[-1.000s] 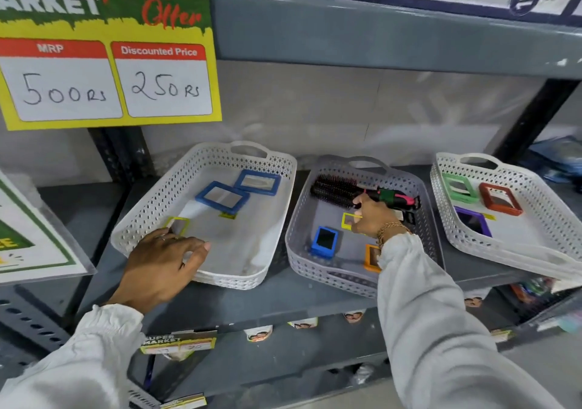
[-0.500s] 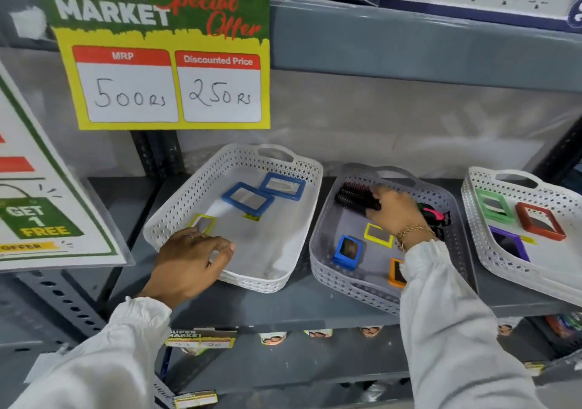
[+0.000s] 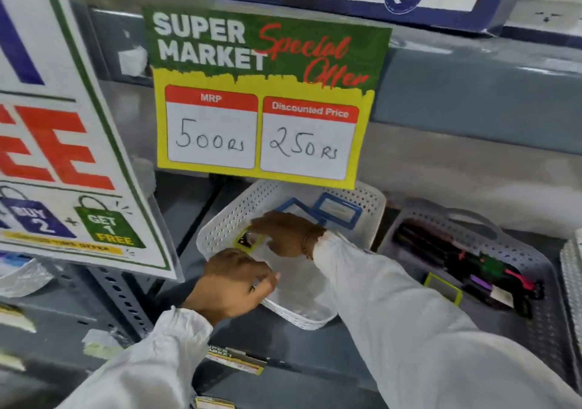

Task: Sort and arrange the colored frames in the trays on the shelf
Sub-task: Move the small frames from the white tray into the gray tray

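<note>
Nearest, left hand [image 3: 234, 282] on the near rim of the white tray [image 3: 226, 219], fingers curled together over the edge, apparently steadying it; best kept there, pressing lightly down so the tray cannot slide on the shelf [image 3: 189, 207]. Just beyond, right hand [image 3: 285, 233] reaching across into the same tray, fingers turned down at the yellow frame [image 3: 247, 240] by the near-left corner; hard to say through the blur whether pinched on that frame or only touching it. Judged step: setting the yellow frame in its place among the sorted ones. Worth doing slowly: lay flat, square to the tray wall, then let go before pulling the wrist back, so the sleeve does not drag it. Farther in, two blue frames [image 3: 338, 211] side by side near the far wall, partly hidden by the right hand; keep yellow apart from them, one colour to a row. To the right, grey tray [image 3: 472, 219] with another yellow frame [image 3: 442, 287] lying beside a dark brush [image 3: 441, 251]; probably the next to bring over.
</note>
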### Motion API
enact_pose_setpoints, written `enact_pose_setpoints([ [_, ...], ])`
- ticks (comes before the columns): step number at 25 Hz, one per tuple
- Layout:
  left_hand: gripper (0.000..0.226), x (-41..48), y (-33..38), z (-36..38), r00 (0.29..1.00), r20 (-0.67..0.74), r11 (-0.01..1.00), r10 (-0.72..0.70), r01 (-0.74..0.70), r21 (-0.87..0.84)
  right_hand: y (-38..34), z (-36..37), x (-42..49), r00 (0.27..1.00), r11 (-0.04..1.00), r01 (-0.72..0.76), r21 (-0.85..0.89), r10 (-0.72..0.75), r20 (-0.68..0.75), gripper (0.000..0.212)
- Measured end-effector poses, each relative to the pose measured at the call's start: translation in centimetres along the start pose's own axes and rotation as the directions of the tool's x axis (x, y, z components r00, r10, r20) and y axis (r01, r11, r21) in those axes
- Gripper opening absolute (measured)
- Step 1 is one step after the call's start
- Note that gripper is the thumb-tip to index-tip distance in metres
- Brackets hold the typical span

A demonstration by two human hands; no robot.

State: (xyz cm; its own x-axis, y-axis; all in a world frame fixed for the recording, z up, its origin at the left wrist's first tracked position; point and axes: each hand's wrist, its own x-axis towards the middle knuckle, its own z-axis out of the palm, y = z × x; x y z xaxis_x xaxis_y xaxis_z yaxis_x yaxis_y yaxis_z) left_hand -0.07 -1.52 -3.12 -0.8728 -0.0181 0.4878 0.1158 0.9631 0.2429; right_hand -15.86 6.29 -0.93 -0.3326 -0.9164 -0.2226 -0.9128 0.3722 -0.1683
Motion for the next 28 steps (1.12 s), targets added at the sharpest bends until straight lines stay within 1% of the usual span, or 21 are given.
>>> enact_pose_setpoints([
  [2, 0.043, 0.2, 0.3, -0.3, 1.0, 0.009, 1.0, -0.021, 0.02, 0.021, -0.3, 0.2, 0.8, 0.997, 0.994, 0.073, -0.078, -0.07, 0.032, 0.057],
  [4, 0.041, 0.3, 0.5, -0.4, 0.999, 0.021, 0.999, -0.035, 0.034, 0.04, 0.0, 0.5, 1.2, 0.994, 0.986, 0.097, -0.136, -0.089, 0.064, 0.054],
  [7, 0.042, 0.4, 0.4, -0.4, 0.998, 0.041, 0.999, -0.05, 0.05, 0.001, 0.4, 1.0, 1.6, 0.996, 0.993, 0.057, -0.102, -0.05, 0.068, 0.05],
  [10, 0.044, 0.6, 0.4, -0.3, 0.995, 0.062, 0.997, -0.074, 0.075, -0.015, 0.8, 0.8, 1.1, 0.999, 0.986, 0.03, -0.161, -0.023, 0.04, 0.052],
  [11, 0.046, 0.6, 0.4, -0.2, 0.994, 0.071, 0.997, -0.08, 0.081, -0.013, 0.9, 0.6, 0.7, 1.0, 0.98, 0.017, -0.198, -0.012, 0.028, 0.048],
  [12, 0.047, 0.7, 0.3, -0.2, 0.993, 0.083, 0.996, -0.085, 0.086, -0.009, 1.0, 0.6, 0.4, 1.0, 0.976, 0.0, -0.219, 0.005, 0.023, 0.039],
  [13, 0.047, 0.6, 0.3, -0.2, 0.992, 0.094, 0.996, -0.087, 0.087, -0.004, 1.1, 0.8, 0.1, 0.999, 0.976, -0.024, -0.216, 0.028, 0.019, 0.028],
  [14, 0.047, 0.6, 0.4, -0.3, 0.992, 0.098, 0.996, -0.085, 0.085, 0.002, 1.1, 1.1, -0.1, 0.998, 0.978, -0.052, -0.204, 0.056, 0.014, 0.023],
  [16, 0.045, 0.6, 0.5, -0.5, 0.993, 0.095, 0.997, -0.071, 0.07, 0.016, 1.1, 1.3, -0.6, 0.996, 0.983, -0.092, -0.161, 0.092, -0.009, 0.028],
  [18, 0.044, 0.7, 0.7, -0.8, 0.994, 0.096, 0.998, -0.054, 0.053, 0.013, 0.9, 1.1, -1.2, 0.989, 0.989, -0.113, -0.095, 0.103, -0.103, 0.032],
  [19, 0.045, 0.8, 0.7, -0.8, 0.995, 0.093, 0.999, -0.044, 0.044, 0.009, 0.8, 0.6, -2.0, 0.978, 0.992, -0.127, -0.027, 0.121, -0.168, 0.031],
  [21, 0.048, 0.8, 0.7, -0.8, 0.995, 0.093, 0.999, -0.039, 0.04, -0.013, 0.5, -0.3, -4.3, 0.929, 0.98, -0.101, 0.171, 0.154, -0.337, 0.023],
  [23, 0.056, 0.6, 0.5, -0.7, 0.992, 0.111, 0.997, -0.055, 0.06, -0.046, 0.6, -1.2, -7.5, 0.817, 0.929, -0.049, 0.366, 0.248, -0.521, 0.019],
  [25, 0.062, 0.6, 0.1, -0.4, 0.99, 0.126, 0.995, -0.06, 0.069, -0.07, 1.9, -1.9, -11.3, 0.687, 0.857, -0.006, 0.515, 0.378, -0.621, 0.02],
  [26, 0.064, 0.6, -0.1, -0.3, 0.99, 0.131, 0.995, -0.059, 0.069, -0.071, 2.8, -2.2, -13.1, 0.628, 0.847, -0.037, 0.531, 0.433, -0.647, 0.021],
  [27, 0.064, 0.6, -0.2, -0.1, 0.989, 0.138, 0.996, -0.055, 0.065, -0.069, 4.3, -2.1, -14.8, 0.57, 0.846, -0.128, 0.517, 0.489, -0.66, 0.023],
  [28, 0.064, 0.6, -0.2, -0.1, 0.989, 0.143, 0.996, -0.048, 0.058, -0.064, 6.0, -1.9, -16.3, 0.534, 0.833, -0.268, 0.484, 0.546, -0.646, 0.027],
])
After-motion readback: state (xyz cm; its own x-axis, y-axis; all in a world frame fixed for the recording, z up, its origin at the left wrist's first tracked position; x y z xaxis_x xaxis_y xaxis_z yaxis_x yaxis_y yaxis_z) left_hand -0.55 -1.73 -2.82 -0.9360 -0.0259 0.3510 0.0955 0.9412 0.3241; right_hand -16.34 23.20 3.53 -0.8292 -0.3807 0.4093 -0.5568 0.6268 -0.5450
